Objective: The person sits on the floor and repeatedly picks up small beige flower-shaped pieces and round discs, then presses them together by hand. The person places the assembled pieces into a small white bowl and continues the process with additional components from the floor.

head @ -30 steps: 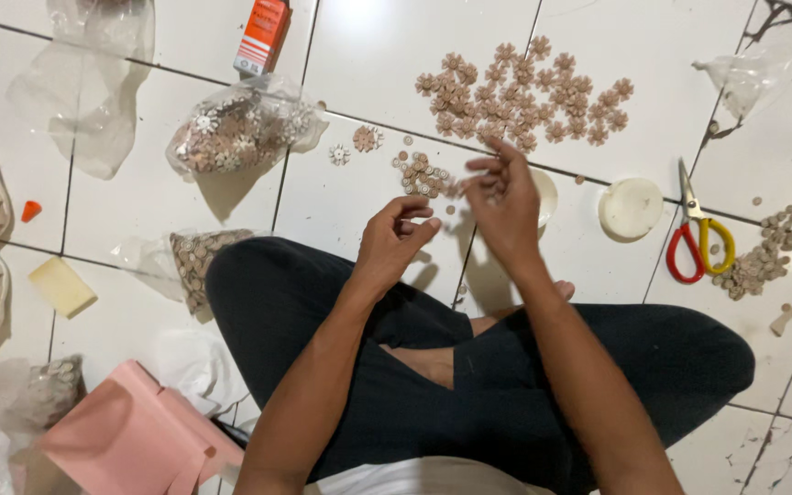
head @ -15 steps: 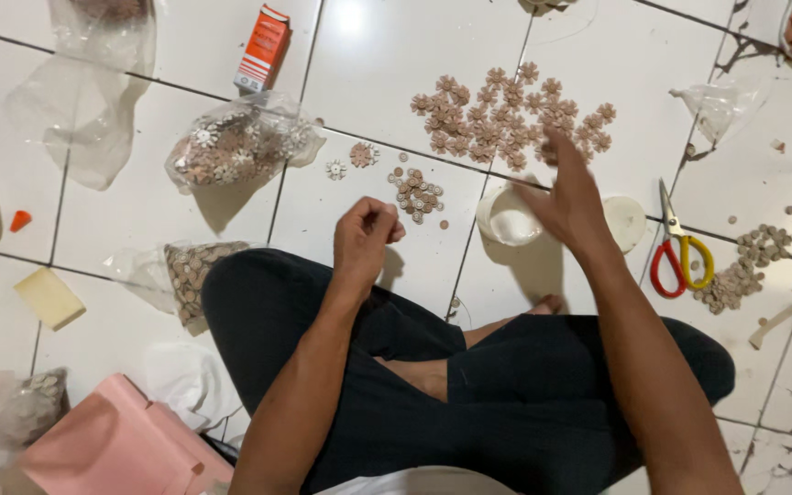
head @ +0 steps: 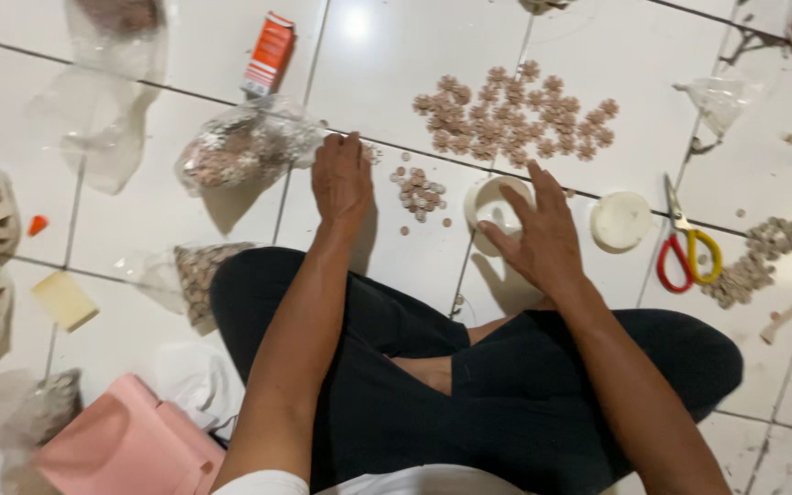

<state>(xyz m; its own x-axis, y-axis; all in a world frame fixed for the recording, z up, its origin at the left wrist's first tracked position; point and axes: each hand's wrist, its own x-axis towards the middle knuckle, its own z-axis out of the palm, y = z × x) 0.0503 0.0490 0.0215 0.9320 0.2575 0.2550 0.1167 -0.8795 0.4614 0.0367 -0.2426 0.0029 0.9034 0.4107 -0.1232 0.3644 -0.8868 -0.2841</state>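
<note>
- the left hand (head: 341, 181) is laid flat on the white tiled floor (head: 396, 64), fingers pressed together, touching a clear plastic bag of small pinkish pieces (head: 245, 151).
- the right hand (head: 541, 234) is held with fingers spread over a small round white cup (head: 490, 202), beside a loose pile of tan beads (head: 419, 191).

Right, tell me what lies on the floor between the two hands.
In the head view, a small cluster of loose brown beads lies on the white tile between the left hand and the right hand, which rests at a small white cup.
</note>
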